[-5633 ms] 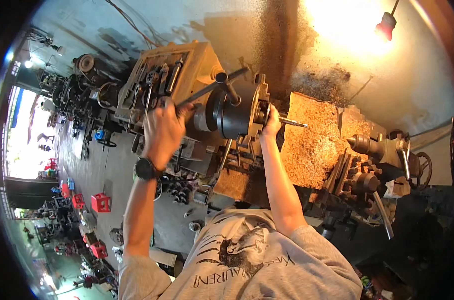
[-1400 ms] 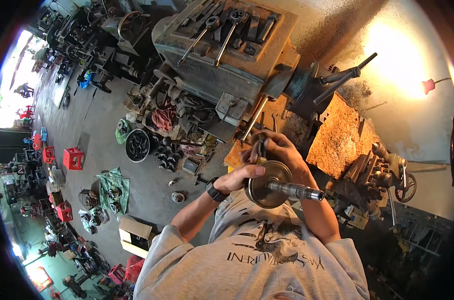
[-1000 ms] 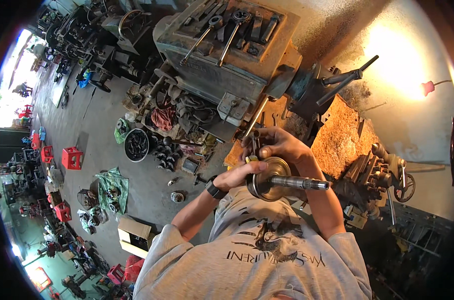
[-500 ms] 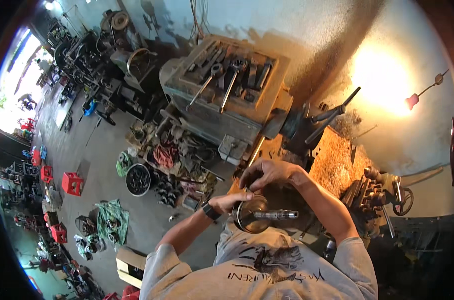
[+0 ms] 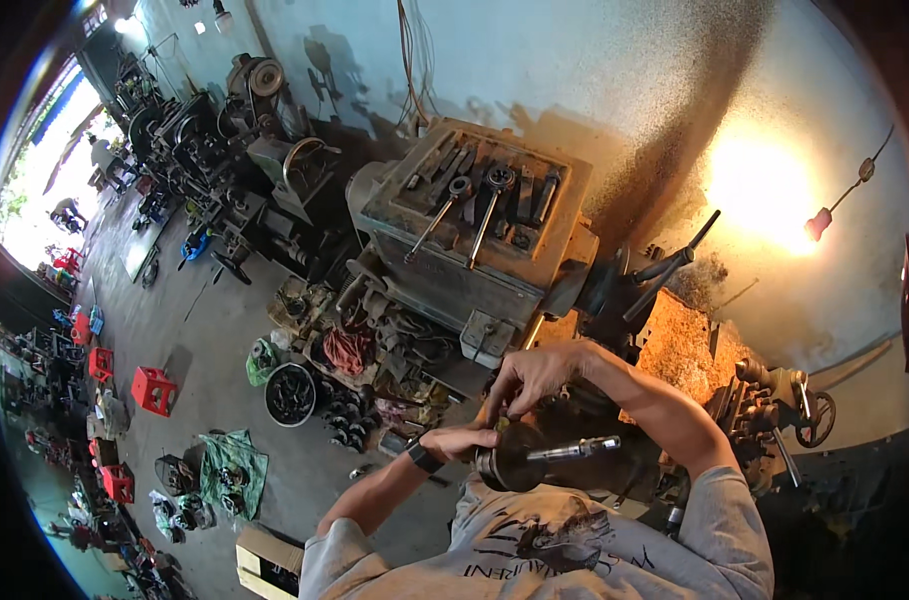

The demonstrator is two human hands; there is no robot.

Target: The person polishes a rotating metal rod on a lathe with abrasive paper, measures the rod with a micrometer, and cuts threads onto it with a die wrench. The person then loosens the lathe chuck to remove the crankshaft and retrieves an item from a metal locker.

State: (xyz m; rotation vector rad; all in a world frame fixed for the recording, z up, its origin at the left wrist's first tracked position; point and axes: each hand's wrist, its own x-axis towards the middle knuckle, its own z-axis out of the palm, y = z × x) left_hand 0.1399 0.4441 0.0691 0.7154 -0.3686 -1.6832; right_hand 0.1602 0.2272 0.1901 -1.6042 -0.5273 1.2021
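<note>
Hands (image 5: 494,415) grip dark metal disc (image 5: 514,465) with shaft.

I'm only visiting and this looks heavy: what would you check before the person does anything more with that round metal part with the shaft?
1. Left hand supports the round metal part from its side: ok.
2. Right hand on the part's upper edge: ok.
3. Shaft points away from both hands: ok.
4. Grip firmness: cannot tell.
5. Lathe chuck free to take it: cannot tell, partly hidden.
6. Wrenches lie flat on the lathe top: ok.
</note>
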